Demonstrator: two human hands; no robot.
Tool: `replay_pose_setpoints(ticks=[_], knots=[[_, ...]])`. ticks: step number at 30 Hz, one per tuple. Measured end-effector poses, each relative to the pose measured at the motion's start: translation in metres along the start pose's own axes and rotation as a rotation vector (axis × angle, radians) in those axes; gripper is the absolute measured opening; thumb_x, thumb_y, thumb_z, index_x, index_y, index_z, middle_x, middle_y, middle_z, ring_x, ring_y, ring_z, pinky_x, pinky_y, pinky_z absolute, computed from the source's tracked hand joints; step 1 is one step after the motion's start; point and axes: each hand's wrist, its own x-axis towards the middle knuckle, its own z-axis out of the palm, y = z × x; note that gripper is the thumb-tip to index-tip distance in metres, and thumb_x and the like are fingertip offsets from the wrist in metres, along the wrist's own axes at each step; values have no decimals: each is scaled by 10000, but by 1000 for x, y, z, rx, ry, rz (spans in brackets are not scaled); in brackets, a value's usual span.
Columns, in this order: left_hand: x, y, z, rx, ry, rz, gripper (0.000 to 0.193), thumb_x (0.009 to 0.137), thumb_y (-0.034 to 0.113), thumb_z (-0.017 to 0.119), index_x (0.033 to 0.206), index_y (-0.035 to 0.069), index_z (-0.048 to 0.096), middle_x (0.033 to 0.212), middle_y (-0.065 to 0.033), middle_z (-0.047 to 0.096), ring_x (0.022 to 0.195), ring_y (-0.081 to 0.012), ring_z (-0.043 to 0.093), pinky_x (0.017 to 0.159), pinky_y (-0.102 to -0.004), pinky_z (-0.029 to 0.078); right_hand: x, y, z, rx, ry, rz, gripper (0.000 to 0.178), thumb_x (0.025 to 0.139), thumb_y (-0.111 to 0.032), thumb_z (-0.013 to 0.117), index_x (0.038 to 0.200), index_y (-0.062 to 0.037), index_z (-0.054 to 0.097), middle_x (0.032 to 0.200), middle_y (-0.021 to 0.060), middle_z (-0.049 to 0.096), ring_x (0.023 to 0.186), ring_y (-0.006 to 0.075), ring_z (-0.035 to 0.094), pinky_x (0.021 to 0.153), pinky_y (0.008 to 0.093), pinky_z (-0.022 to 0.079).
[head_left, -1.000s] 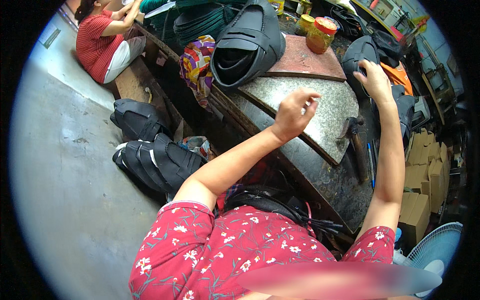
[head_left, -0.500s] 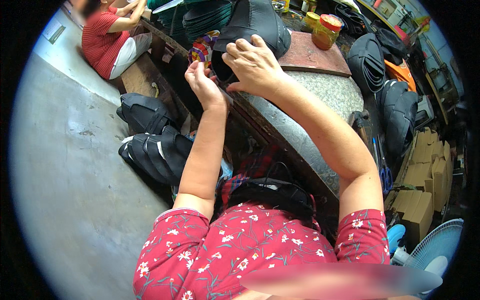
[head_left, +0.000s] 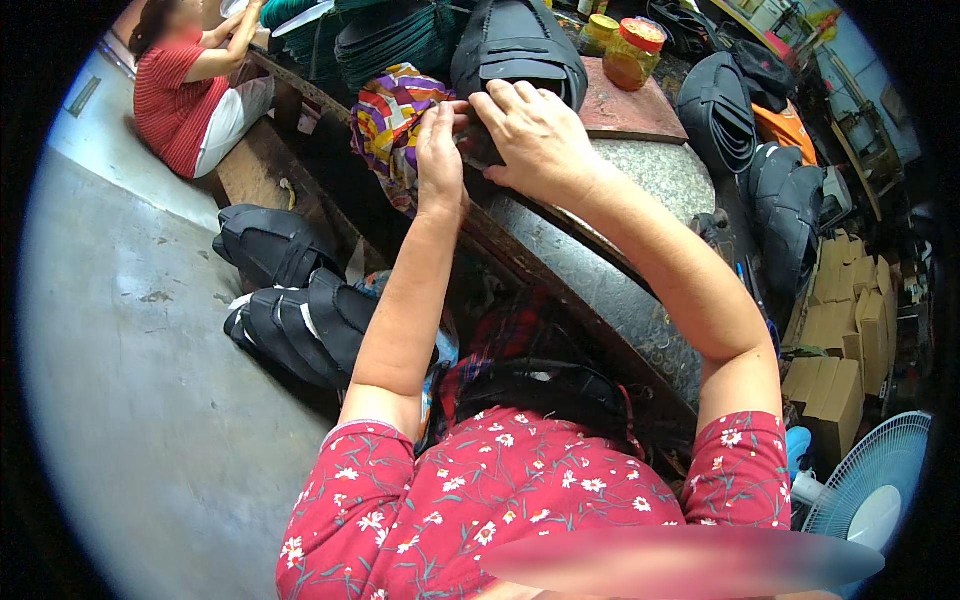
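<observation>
1. Grey concrete floor (head_left: pixel 130 400) is spreading out to the left of the hands, with a stone-topped bench (head_left: pixel 640 180) lying under and right of them.
2. Nearest, below the left elbow, two finished black bags (head_left: pixel 300 320) are lying on the floor, one behind the other.
3. At the bench edge both hands are working together: the left hand (head_left: pixel 440 150) is pinching the edge of a black bag (head_left: pixel 515 45), and the right hand (head_left: pixel 540 135) is pressing down on it, fingers spread and curled.
4. Judging by this, the bag is being fitted or closed, not yet set aside; how much is left I cannot tell.
5. Just left of the hands a colourful cloth (head_left: pixel 385 115) is hanging over the edge.
6. Beyond the right hand two orange-lidded jars (head_left: pixel 630 50) are standing; further right, more black bags (head_left: pixel 780 200) are piling up, count unclear.
7. Far left, another person in a red top (head_left: pixel 175 100) is sitting.
</observation>
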Motion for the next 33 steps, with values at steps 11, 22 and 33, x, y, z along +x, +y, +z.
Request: replay_pose_setpoints(ticks=[11,22,33], knots=[[26,-7,26,-279,-23,-290,408,1037,385,502,1325,96,521,1267,-56,583,1132,-205,544,955,-385,432,-20,36,-9,-96,29,142,787,649,-378,863,1301,-55,561,1262,123,559,1181,288,529,1018,409,420],[-21,-10,40,154,-359,-261,427,1001,444,539,1197,65,566,1030,-69,625,874,-197,618,756,-360,501,-76,66,-80,-156,-147,49,413,642,-259,789,980,-56,665,1010,98,608,1069,271,566,937,400,436],[-31,-24,68,721,-230,768,705,985,536,522,1446,19,391,1435,-281,383,1297,-451,403,1106,-498,306,-100,172,-104,914,107,417,283,918,-282,722,1009,-14,729,856,85,718,788,169,671,771,311,536]])
